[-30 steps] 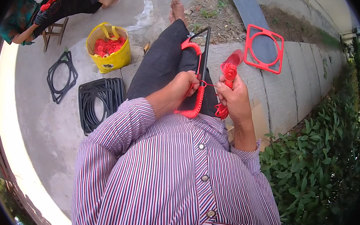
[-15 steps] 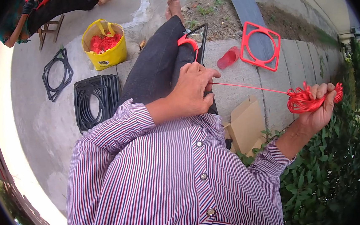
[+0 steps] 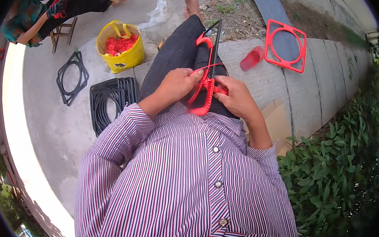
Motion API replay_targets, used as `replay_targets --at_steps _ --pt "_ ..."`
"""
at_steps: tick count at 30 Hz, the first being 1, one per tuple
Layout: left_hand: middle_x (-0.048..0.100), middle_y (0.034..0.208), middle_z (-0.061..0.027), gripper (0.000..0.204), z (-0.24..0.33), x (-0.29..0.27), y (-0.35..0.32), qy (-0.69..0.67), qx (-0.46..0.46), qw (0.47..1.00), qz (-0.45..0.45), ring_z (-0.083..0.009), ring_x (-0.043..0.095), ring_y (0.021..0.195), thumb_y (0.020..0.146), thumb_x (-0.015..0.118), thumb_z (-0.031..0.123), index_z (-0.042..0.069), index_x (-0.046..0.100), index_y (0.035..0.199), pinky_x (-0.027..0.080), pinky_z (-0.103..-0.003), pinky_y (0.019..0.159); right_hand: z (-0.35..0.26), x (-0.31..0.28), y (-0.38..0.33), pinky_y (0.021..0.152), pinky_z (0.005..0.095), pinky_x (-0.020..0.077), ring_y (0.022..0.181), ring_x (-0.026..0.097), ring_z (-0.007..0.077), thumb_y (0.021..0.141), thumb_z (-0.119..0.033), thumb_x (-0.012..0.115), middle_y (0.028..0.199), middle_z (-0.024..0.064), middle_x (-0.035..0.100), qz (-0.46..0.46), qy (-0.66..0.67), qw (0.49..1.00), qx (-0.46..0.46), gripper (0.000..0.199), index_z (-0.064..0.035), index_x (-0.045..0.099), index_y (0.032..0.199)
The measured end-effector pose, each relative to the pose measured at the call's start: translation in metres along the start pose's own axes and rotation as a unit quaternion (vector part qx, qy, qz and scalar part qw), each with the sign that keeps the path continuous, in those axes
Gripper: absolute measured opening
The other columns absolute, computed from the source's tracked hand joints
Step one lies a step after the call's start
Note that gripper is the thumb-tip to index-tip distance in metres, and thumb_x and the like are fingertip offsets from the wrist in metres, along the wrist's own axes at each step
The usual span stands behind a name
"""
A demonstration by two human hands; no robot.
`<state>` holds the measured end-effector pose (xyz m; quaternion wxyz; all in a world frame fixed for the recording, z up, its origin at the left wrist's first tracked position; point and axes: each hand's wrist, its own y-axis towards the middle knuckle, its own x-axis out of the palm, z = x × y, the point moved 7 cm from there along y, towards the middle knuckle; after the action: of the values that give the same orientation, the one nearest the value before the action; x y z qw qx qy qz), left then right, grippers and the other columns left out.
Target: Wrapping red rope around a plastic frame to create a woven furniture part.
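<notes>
A black frame [image 3: 216,39] leans across my lap, part of it covered by a tight red cord wrapping [image 3: 205,107]. My left hand [image 3: 175,85] is closed, thumb and fingers pinching a red cord [image 3: 207,67] that runs over the frame's upper side. Close against the frame's right side, my right hand [image 3: 237,96] is closed on a bundle of red cord [image 3: 221,90]. Most of that bundle is hidden by the fingers and the frame.
On the left stand a stack of black frames [image 3: 102,84], a single black frame [image 3: 62,86] and a yellow bag [image 3: 125,61] of red cord. To the right lie a red slipper [image 3: 252,59], a red-wrapped frame [image 3: 302,56] and cardboard [image 3: 275,123], beside bushes [image 3: 331,165]. Another person [image 3: 35,28] sits at upper left.
My right hand has come in from far right to the frame with the cord bundle. The stretched cord has slackened and now crosses the frame; my left hand has shifted left, pinching it.
</notes>
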<state>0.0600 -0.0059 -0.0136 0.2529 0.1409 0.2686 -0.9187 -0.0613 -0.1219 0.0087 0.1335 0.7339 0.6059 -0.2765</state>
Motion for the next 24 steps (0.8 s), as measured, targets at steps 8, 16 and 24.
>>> replay_targets --at_steps 8,16,24 --pt "0.059 0.066 -0.0003 0.024 0.028 -0.017 -0.005 -0.178 0.08 0.979 0.062 -0.0046 0.045 0.056 0.092 0.057 0.023 0.006 0.061 0.076 0.037 -0.024 0.052 -0.012 -0.036 -0.004 0.082 0.0298 0.0488 0.096 0.061 0.0179 0.079 -0.011 0.069 0.109 0.011 0.062 0.17 0.206 0.962 -0.052 0.03 0.0007 0.056 0.104" --pt "0.036 0.056 0.0076 0.022 0.066 0.002 -0.009 -0.425 0.006 0.902 -0.075 -0.0027 0.027 0.044 0.092 0.061 0.025 0.011 0.054 0.076 0.019 -0.02 0.039 -0.047 -0.109 -0.05 0.097 0.0441 0.0418 0.082 0.056 0.0205 0.101 -0.029 0.043 0.088 0.0069 0.059 0.207 0.502 0.823 -0.165 0.029 -0.003 0.053 0.108" --pt "0.045 0.062 0.0073 0.02 0.035 0.026 0.013 -0.39 -0.02 0.916 -0.097 -0.0016 0.03 0.045 0.086 0.069 0.019 0.012 0.052 0.076 0.019 -0.02 0.041 0.057 -0.226 -0.139 0.041 0.0227 0.027 0.046 0.032 0.0074 0.099 -0.02 0.047 0.057 -0.0023 0.036 0.376 0.586 0.694 -0.185 0.019 -0.0049 0.058 0.095"
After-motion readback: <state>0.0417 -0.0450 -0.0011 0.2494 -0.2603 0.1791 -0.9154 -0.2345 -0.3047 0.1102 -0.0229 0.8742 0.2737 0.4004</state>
